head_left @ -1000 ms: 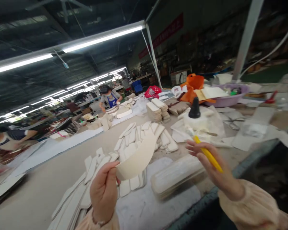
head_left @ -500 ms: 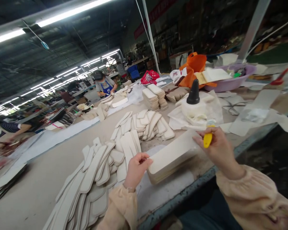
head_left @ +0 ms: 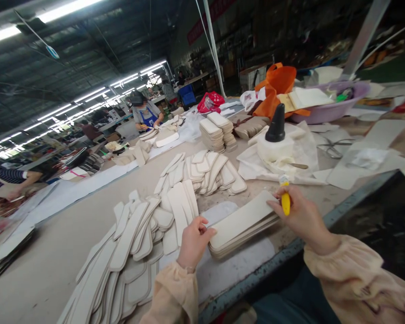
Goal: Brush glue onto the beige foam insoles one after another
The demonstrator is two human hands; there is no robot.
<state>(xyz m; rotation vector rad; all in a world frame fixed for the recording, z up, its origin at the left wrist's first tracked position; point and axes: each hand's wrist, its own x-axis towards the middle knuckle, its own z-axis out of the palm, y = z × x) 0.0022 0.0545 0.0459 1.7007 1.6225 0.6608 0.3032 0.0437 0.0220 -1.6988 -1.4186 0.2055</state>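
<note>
My left hand (head_left: 195, 240) pinches the near left corner of a long off-white panel (head_left: 243, 218) with rounded corners. This panel lies on top of a low stack of similar pieces. At the stack's other end, my right hand (head_left: 302, 218) is closed around a small yellow-handled tool (head_left: 285, 202), its whitish tip pointing away from me. The thumb and fingertips of that hand also touch the panel's far right end. Left of the stack, a spread heap of matching panels (head_left: 128, 238) fans across the table. A second overlapping pile (head_left: 205, 171) sits behind it.
A white tub with a black cone (head_left: 276, 123) stands on plastic sheeting behind my right hand. Scissors (head_left: 335, 145), a purple basin (head_left: 337, 110), an orange bag (head_left: 276, 83) and stacked panels (head_left: 218, 130) lie beyond. The table edge (head_left: 290, 252) runs close to me. Co-workers sit across the table.
The top panel, slightly raised and blurred before, now rests flat on the stack. My right hand has lowered a little, and the yellow-handled tool has shifted left and stands more upright.
</note>
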